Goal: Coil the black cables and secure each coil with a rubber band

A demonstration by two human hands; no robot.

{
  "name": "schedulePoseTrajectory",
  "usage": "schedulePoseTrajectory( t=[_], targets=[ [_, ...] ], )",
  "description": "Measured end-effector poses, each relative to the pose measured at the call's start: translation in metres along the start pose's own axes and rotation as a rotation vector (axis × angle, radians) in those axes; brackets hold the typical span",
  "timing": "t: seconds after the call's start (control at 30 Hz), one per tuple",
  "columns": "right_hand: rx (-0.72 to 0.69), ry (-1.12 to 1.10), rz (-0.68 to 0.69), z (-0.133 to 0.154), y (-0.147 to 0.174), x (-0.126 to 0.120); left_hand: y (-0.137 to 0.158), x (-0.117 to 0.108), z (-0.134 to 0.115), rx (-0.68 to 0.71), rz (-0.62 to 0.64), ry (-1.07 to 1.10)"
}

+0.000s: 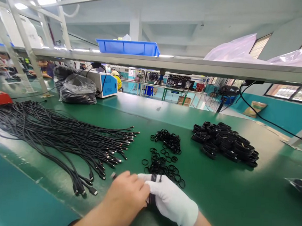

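Note:
My bare left hand (127, 192) is closed, and a connector end (113, 175) pokes out past its knuckles. My right hand (173, 202), in a white glove, presses against it with thumb and fingers closed. Black cable (152, 198) shows in loops between the hands, partly hidden by them. Dark bands also cross the gloved fingers; I cannot tell whether these are cable turns or rings. Just beyond the hands lie loose black rings (159, 165), with a denser ring pile (168, 141) behind. Many straight black cables (68, 134) spread out on the left, connectors pointing toward the middle.
Coiled black cables (225, 141) are heaped at the right on the green table (212, 201). A plastic bag (78, 88) and a blue-and-white machine (104, 84) stand at the back left. Overhead runs a shelf (181, 65) carrying a blue tray (127, 47). People sit far left.

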State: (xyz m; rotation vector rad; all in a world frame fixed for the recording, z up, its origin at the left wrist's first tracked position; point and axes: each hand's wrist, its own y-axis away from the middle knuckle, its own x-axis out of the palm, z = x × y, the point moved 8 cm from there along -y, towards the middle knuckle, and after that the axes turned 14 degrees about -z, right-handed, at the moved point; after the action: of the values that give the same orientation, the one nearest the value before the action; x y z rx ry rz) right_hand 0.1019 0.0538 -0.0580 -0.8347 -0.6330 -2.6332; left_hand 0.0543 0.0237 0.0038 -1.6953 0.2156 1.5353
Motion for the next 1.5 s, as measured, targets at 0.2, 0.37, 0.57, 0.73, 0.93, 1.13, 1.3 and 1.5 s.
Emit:
schedulePoseTrajectory(
  t=[0.2,0.37,0.57,0.73,0.93,1.13,1.3,1.5],
  targets=[
    [0.198,-0.017,0.294,-0.025,0.015,0.022,-0.024,-0.008,0.039,-0.08,0.211,0.403],
    [0.305,0.034,0.199,-0.047,0.011,0.013,-0.023,0.005,0.049,-0.14,0.251,0.648],
    [0.258,-0.055,0.184,-0.043,0.001,0.006,-0.011,-0.031,0.043,-0.036,-0.295,0.346],
    [0.294,-0.064,0.301,-0.045,0.008,0.007,-0.012,-0.023,0.03,0.05,-0.099,0.411],
    [0.236,-0.023,0.441,-0.035,0.023,0.015,-0.003,0.02,0.042,-0.613,0.214,1.252],
    [0.116,-0.014,0.383,-0.028,0.02,0.008,0.001,0.047,0.016,-0.784,-0.041,1.818],
    [0.021,0.054,0.343,-0.004,0.022,0.01,-0.004,0.032,0.013,-0.781,-0.086,1.649],
    [0.017,0.485,0.37,0.009,0.036,0.006,-0.003,0.007,0.011,-0.733,-0.056,1.261]
  ],
)
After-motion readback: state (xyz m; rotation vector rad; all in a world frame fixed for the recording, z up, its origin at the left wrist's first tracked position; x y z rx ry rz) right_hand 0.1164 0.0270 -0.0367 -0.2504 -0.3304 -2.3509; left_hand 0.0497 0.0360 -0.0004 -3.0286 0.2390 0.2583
